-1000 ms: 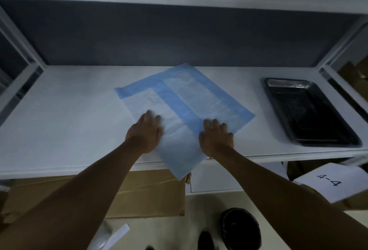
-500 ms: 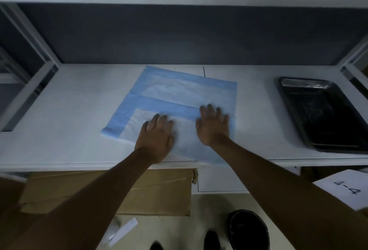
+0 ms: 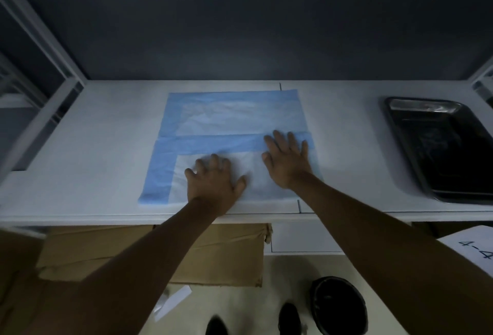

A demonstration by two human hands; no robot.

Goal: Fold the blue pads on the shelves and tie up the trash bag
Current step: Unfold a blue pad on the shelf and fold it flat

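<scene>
Both hands flat, fingers spread, gripping nothing: left hand [image 3: 213, 184] & right hand [image 3: 286, 160] press near half of blue pad [image 3: 232, 118] on shelf [image 3: 93, 148], prob. to set the crease.

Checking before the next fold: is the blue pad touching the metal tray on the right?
Apart. The head view shows a bare strip of white shelf between the blue pad and the metal tray.
</scene>
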